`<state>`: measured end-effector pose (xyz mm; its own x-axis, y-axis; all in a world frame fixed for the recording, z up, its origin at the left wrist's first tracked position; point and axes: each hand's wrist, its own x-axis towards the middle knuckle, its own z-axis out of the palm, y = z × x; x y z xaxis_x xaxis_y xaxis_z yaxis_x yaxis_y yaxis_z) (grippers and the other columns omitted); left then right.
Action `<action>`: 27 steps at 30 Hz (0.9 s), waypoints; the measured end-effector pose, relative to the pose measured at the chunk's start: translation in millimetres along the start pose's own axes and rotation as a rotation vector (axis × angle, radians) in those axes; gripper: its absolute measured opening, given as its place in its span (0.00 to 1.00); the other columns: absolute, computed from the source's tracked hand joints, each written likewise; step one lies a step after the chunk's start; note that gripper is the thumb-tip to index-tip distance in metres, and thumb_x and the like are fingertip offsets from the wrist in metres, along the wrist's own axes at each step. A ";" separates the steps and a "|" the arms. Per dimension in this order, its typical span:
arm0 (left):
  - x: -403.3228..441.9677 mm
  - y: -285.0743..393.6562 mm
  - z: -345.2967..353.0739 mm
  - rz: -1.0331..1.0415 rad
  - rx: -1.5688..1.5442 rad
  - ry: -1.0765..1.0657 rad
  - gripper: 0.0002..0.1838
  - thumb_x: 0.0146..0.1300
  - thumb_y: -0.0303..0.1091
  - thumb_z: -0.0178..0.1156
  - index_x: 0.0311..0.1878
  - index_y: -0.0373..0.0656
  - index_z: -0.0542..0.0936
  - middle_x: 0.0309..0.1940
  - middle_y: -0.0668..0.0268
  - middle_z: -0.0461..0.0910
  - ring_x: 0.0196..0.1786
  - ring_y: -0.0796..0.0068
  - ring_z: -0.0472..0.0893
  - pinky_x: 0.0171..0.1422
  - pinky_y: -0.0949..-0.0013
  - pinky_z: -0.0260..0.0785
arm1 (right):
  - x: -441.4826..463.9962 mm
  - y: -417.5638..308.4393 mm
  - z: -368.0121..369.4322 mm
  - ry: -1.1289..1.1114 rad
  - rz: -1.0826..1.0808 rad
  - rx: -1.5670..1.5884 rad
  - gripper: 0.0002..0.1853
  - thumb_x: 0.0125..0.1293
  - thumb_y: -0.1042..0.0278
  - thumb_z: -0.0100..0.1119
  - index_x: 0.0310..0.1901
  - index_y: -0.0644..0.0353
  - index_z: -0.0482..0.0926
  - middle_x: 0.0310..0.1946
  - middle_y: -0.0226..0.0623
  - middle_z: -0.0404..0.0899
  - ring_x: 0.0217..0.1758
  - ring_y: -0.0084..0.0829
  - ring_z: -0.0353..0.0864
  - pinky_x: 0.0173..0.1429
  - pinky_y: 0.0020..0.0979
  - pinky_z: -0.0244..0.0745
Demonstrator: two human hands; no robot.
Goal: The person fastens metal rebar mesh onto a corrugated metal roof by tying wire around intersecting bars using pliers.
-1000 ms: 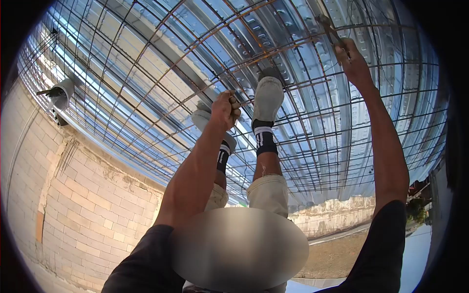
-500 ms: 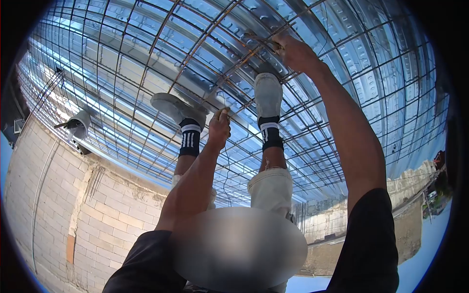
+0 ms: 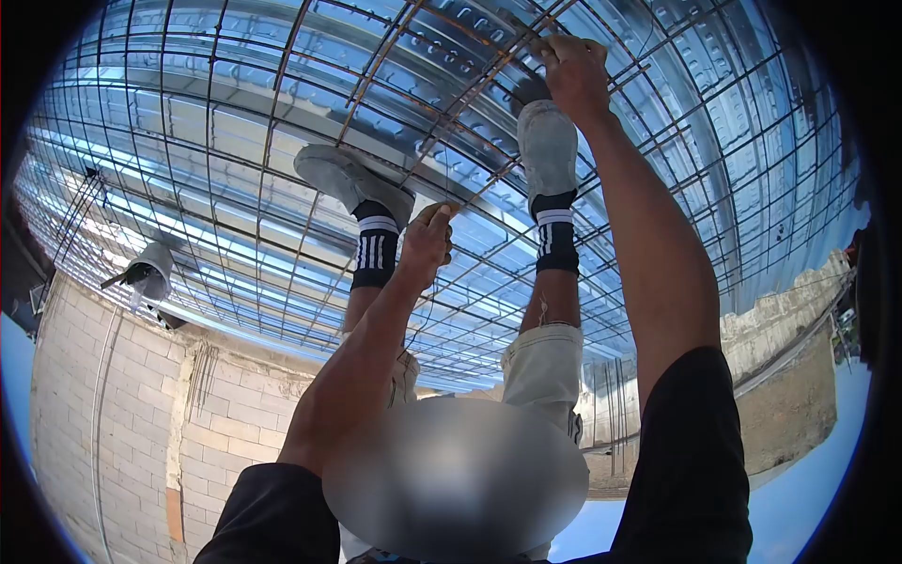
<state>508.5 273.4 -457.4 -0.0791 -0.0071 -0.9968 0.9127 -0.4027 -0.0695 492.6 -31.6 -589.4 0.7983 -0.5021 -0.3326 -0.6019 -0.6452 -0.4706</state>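
Observation:
A grid of thin, rusty steel bars, the rebar mesh (image 3: 404,99), lies over ribbed metal decking (image 3: 456,42). At the upper right, my right hand (image 3: 575,75) is closed close to a bar crossing; what its fingers hold is hidden. My left hand (image 3: 427,246) is closed in a pinch near the middle of the view, at the mesh between my feet. A thin dark wire (image 3: 432,305) hangs below it, seemingly from its fingers. My two grey shoes (image 3: 548,146) stand on the mesh, either side of the left hand.
A bucket-like container (image 3: 150,268) sits at the left edge of the decking. Beyond it rises a block wall (image 3: 235,404) with a pipe (image 3: 99,404) along it. Upright bars (image 3: 615,414) stand by a low wall at the right.
My right hand has shifted slightly up in the view, and the rusty shape at its fingers no longer shows clearly. My left hand stays pinched. The view has shifted a little.

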 end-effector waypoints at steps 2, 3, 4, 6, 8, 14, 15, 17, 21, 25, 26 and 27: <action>-1.2 3.2 -7.4 -0.013 -0.041 -0.066 0.16 0.75 0.41 0.51 0.59 0.46 0.75 0.20 0.78 0.64 0.16 0.90 0.57 0.16 0.80 0.48 | 0.4 4.0 8.8 0.078 -0.032 0.006 0.08 0.67 0.68 0.56 0.45 0.51 0.82 0.46 0.39 0.82 0.53 0.45 0.78 0.57 0.45 0.73; -1.5 1.7 -9.8 -0.023 -0.072 -0.070 0.16 0.75 0.41 0.51 0.59 0.46 0.74 0.20 0.78 0.63 0.16 0.90 0.57 0.16 0.80 0.48 | -1.7 2.5 5.1 0.027 -0.061 -0.019 0.08 0.67 0.69 0.56 0.45 0.52 0.82 0.46 0.39 0.81 0.53 0.45 0.78 0.58 0.45 0.73; -2.4 1.8 -10.6 -0.029 -0.106 -0.076 0.16 0.75 0.40 0.51 0.60 0.46 0.74 0.20 0.78 0.63 0.16 0.90 0.57 0.17 0.80 0.48 | -1.6 0.5 -1.1 -0.023 -0.095 -0.044 0.08 0.68 0.69 0.56 0.45 0.54 0.82 0.46 0.40 0.81 0.52 0.45 0.78 0.58 0.44 0.73; -8.2 4.2 -10.9 -0.049 -0.137 -0.078 0.15 0.74 0.39 0.51 0.61 0.49 0.73 0.20 0.79 0.62 0.17 0.89 0.56 0.17 0.80 0.48 | -10.4 -10.1 -12.8 -0.095 -0.149 -0.035 0.08 0.67 0.70 0.56 0.46 0.56 0.81 0.48 0.42 0.80 0.51 0.46 0.79 0.57 0.44 0.74; -9.4 0.9 -15.2 -0.069 -0.230 -0.132 0.16 0.73 0.38 0.52 0.60 0.49 0.74 0.20 0.78 0.63 0.16 0.89 0.57 0.17 0.80 0.48 | -38.9 -28.4 -28.6 -0.141 -0.188 0.035 0.11 0.65 0.69 0.57 0.48 0.57 0.80 0.52 0.46 0.78 0.49 0.48 0.80 0.55 0.44 0.77; -16.8 17.5 -16.7 -0.119 -0.367 -0.259 0.16 0.74 0.37 0.51 0.61 0.49 0.73 0.19 0.78 0.61 0.16 0.88 0.56 0.17 0.80 0.46 | -85.6 -112.5 -66.7 -0.549 0.177 0.110 0.19 0.64 0.69 0.60 0.58 0.59 0.77 0.62 0.52 0.66 0.54 0.51 0.79 0.61 0.42 0.74; -16.0 17.4 -18.1 -0.127 -0.362 -0.249 0.16 0.74 0.37 0.51 0.61 0.49 0.73 0.18 0.78 0.60 0.16 0.88 0.56 0.16 0.79 0.46 | -87.8 -111.0 -61.5 -0.632 0.207 0.115 0.20 0.64 0.69 0.60 0.58 0.59 0.77 0.61 0.55 0.67 0.53 0.52 0.79 0.60 0.42 0.75; -15.6 12.8 -20.5 -0.114 -0.315 -0.205 0.16 0.74 0.37 0.50 0.62 0.48 0.73 0.18 0.78 0.59 0.15 0.89 0.54 0.15 0.79 0.44 | -91.8 -102.4 -45.7 -0.796 0.274 0.125 0.20 0.64 0.69 0.59 0.58 0.60 0.77 0.58 0.60 0.69 0.51 0.53 0.80 0.58 0.43 0.76; -12.8 7.3 -21.3 -0.094 -0.255 -0.191 0.16 0.75 0.38 0.49 0.62 0.47 0.73 0.17 0.79 0.58 0.13 0.89 0.52 0.14 0.79 0.43 | -101.8 -94.7 -10.9 -0.823 0.244 -0.016 0.20 0.64 0.70 0.57 0.59 0.62 0.76 0.51 0.64 0.72 0.45 0.57 0.82 0.56 0.45 0.77; -13.5 7.4 -20.4 -0.072 -0.192 -0.190 0.16 0.75 0.38 0.48 0.62 0.46 0.73 0.17 0.79 0.58 0.13 0.89 0.52 0.14 0.78 0.43 | -108.8 -101.8 -3.6 -0.788 0.207 -0.159 0.18 0.65 0.70 0.52 0.56 0.63 0.78 0.50 0.63 0.74 0.44 0.58 0.82 0.55 0.49 0.77; -15.0 8.4 -19.9 -0.073 -0.187 -0.182 0.16 0.75 0.38 0.48 0.62 0.45 0.73 0.17 0.79 0.58 0.13 0.89 0.52 0.14 0.78 0.43 | -108.5 -109.7 -9.1 -0.776 0.224 -0.206 0.18 0.66 0.70 0.51 0.55 0.64 0.78 0.50 0.62 0.74 0.45 0.59 0.82 0.54 0.51 0.77; -15.3 8.3 -19.8 -0.073 -0.182 -0.174 0.16 0.75 0.38 0.48 0.62 0.45 0.73 0.17 0.79 0.58 0.13 0.89 0.52 0.14 0.78 0.44 | -108.0 -114.4 -13.2 -0.757 0.184 -0.250 0.18 0.66 0.70 0.51 0.55 0.63 0.78 0.50 0.61 0.74 0.45 0.59 0.82 0.54 0.51 0.76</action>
<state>525.2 288.3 -443.5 -0.2013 -0.1481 -0.9683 0.9578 -0.2367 -0.1629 474.9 88.9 -488.9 0.4309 -0.1455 -0.8906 -0.6407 -0.7443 -0.1883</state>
